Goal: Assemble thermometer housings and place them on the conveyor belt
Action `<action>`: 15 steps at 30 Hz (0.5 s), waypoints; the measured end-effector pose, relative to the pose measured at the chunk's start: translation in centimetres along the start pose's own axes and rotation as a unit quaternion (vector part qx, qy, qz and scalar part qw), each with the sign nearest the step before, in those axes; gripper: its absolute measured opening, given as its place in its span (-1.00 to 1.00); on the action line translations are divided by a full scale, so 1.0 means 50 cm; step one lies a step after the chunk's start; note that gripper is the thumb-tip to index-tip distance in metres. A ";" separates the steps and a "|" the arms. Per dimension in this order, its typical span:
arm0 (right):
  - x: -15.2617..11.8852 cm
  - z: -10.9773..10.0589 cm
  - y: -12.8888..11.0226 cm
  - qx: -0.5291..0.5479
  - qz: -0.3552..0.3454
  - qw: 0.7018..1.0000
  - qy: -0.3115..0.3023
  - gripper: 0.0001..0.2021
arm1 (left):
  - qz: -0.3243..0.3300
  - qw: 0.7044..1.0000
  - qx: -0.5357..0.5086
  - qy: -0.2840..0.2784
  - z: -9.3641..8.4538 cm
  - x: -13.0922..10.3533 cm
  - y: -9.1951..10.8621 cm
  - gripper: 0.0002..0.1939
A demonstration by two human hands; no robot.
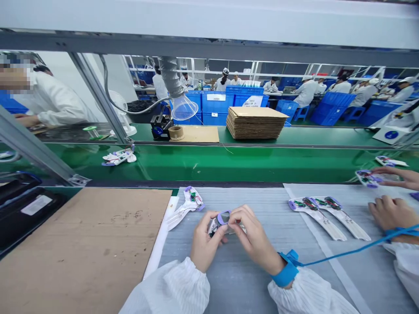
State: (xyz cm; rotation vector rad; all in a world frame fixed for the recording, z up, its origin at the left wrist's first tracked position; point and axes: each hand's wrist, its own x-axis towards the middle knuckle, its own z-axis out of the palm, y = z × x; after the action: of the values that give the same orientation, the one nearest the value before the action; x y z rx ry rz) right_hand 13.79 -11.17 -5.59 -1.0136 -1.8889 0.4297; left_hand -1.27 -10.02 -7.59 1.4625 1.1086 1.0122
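Over the grey mat [229,279], my left hand [206,240] is closed around a white plastic device housing [224,218] with a purple rim and a small dark display window. My right hand [250,231] pinches the same housing by its right edge at the display; its fingertips cover part of it. A blue strap with a cord circles my right wrist. To the left lies an open white half-housing [186,208] with a purple end, green circuit board and wires. Two similar half-housings [316,209] lie side by side to the right.
A co-worker's hands [394,213] handle a similar part at the far right. Brown cardboard [85,244] covers the left side. Behind runs a green conveyor belt [203,163] carrying more parts [119,156]. A fume-extraction funnel [185,107] hangs above stacked cardboard [255,124] and a tape roll [176,133].
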 end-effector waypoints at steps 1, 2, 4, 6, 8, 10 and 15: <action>-0.001 0.003 0.000 0.010 0.012 1.000 0.006 -0.88 | 0.015 1.000 0.010 0.012 0.000 0.000 0.000 -0.76; -0.001 0.007 0.000 0.019 0.030 0.999 0.019 -0.91 | 0.037 0.999 0.025 0.026 -0.001 0.000 -0.001 -0.77; -0.001 0.017 -0.002 0.030 0.076 0.995 0.057 -0.90 | 0.093 0.992 0.067 0.059 -0.002 0.000 -0.001 -0.80; 0.000 0.031 -0.005 0.027 0.121 0.988 0.095 -0.75 | 0.140 0.981 0.101 0.088 -0.003 0.000 -0.002 -0.81; 0.001 0.046 -0.009 0.015 0.152 0.981 0.119 -0.66 | 0.164 0.974 0.118 0.105 0.000 -0.001 -0.002 -0.78; 0.001 0.058 -0.013 -0.001 0.171 0.975 0.143 -0.65 | 0.172 0.971 0.123 0.114 0.004 -0.003 -0.002 -0.75; -0.003 0.070 -0.018 -0.036 0.172 0.968 0.178 -0.65 | 0.171 0.975 0.096 0.105 0.017 -0.009 -0.002 -0.72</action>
State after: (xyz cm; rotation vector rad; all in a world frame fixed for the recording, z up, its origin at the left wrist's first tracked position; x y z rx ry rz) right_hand 10.39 -11.43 -6.88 -1.3756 -1.4203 0.3501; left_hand -0.57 -10.63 -7.83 1.7757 1.1535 1.3555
